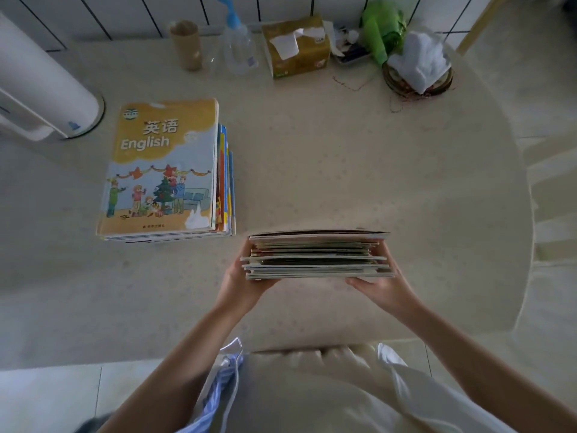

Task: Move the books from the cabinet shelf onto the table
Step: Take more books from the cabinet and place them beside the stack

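I hold a thick stack of thin books (318, 254) edge-on above the beige table (343, 157), near its front edge. My left hand (242, 279) grips the stack's left end and underside. My right hand (379, 281) grips the right end and underside. Another pile of books (165, 170) lies flat on the table to the left, topped by a yellow English textbook with a cartoon Christmas scene. The cabinet shelf is out of view.
Along the table's back stand a brown cup (186, 45), a clear pump bottle (239, 46), a yellow tissue box (296, 46), a green bag (384, 26) and a basket with white cloth (418, 73). A white appliance (40, 85) stands at far left.
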Available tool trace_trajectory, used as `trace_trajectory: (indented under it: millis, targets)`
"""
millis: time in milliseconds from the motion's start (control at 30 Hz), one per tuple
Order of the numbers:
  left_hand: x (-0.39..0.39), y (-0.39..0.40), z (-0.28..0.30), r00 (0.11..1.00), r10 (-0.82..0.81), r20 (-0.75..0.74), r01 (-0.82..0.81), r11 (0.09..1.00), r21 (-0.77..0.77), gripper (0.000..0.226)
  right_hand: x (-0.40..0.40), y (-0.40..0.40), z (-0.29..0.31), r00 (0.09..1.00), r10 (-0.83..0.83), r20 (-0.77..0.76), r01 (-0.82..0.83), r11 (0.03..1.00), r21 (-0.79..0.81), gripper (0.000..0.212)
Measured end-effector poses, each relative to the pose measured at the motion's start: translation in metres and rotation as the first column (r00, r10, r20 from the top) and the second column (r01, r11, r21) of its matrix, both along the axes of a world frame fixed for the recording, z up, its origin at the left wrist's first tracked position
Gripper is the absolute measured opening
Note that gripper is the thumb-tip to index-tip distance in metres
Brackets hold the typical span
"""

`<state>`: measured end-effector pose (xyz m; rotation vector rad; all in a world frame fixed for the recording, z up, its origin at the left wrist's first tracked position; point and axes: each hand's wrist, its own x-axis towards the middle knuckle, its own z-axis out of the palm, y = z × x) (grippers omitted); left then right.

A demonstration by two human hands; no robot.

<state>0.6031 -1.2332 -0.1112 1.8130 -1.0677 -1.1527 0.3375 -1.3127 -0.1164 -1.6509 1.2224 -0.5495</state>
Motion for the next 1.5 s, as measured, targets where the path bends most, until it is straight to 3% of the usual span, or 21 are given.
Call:
trace_trajectory:
  millis: [100,167,367,500,633,733,900,1033,1100,1233,1367,1433,1500]
  targets:
    - [0.003,0.0,-0.006,0.999,-0.026,-0.019,0.028,0.995,0.098,0.07,-0.001,-0.002,-0.006,0.999,0.004,-0.035,-0.003,0.999,0.035,0.079]
    - [0.002,0.001,-0.007,0.999,-0.045,0.018,0.042,0.989,0.139,0.062,-0.001,-0.002,-0.01,0.999,-0.012,-0.048,0.014,0.999,0.047,0.073]
    - [0.004,-0.001,-0.011,0.977,-0.082,0.197,0.069,0.995,0.075,0.047,-0.001,-0.008,-0.014,0.99,-0.058,-0.126,0.071,0.992,0.1,0.055]
    - [0.009,-0.014,-0.006,0.985,-0.08,0.153,0.058,0.987,0.147,0.036,0.006,-0.029,-0.006,0.987,-0.043,-0.154,0.067,0.986,0.151,0.043]
    - [0.017,-0.037,-0.003,0.986,-0.065,0.155,0.045,0.99,0.132,0.056,0.018,-0.065,0.006,0.995,0.0,-0.099,0.019,0.982,0.188,0.052]
    - [0.022,-0.053,-0.008,0.995,0.016,0.094,-0.031,0.986,0.166,0.057,0.03,-0.089,0.015,0.999,0.011,-0.044,-0.001,0.976,0.218,0.054]
    - [0.013,-0.082,-0.002,0.964,0.256,-0.068,-0.238,0.95,0.204,0.032,0.052,-0.124,0.021,1.0,-0.023,0.001,0.02,0.899,0.437,0.053]
    - [0.003,-0.105,-0.004,0.9,0.419,-0.123,-0.38,0.89,0.252,0.033,0.075,-0.145,0.025,0.998,0.003,-0.057,0.025,0.878,0.478,0.031]
    - [0.002,-0.118,-0.007,0.886,0.453,-0.104,-0.403,0.861,0.311,0.036,0.083,-0.153,0.021,0.996,-0.023,-0.087,0.062,0.878,0.474,0.02]
    - [0.009,-0.132,-0.015,0.891,0.453,0.024,-0.418,0.799,0.433,0.031,0.096,-0.156,0.014,0.995,-0.033,-0.093,0.078,0.839,0.539,0.016]
    - [0.017,-0.136,-0.019,0.925,0.353,0.139,-0.378,0.816,0.437,0.027,0.104,-0.147,0.002,0.992,-0.065,-0.104,0.111,0.841,0.529,0.01]
    - [0.018,-0.135,-0.025,0.949,0.274,0.154,-0.314,0.849,0.425,0.033,0.106,-0.14,-0.006,0.994,-0.055,-0.097,0.093,0.891,0.445,0.024]
    - [0.013,-0.131,-0.03,0.958,0.203,0.201,-0.268,0.882,0.388,0.053,0.108,-0.127,-0.01,0.991,-0.014,-0.134,0.059,0.938,0.342,0.058]
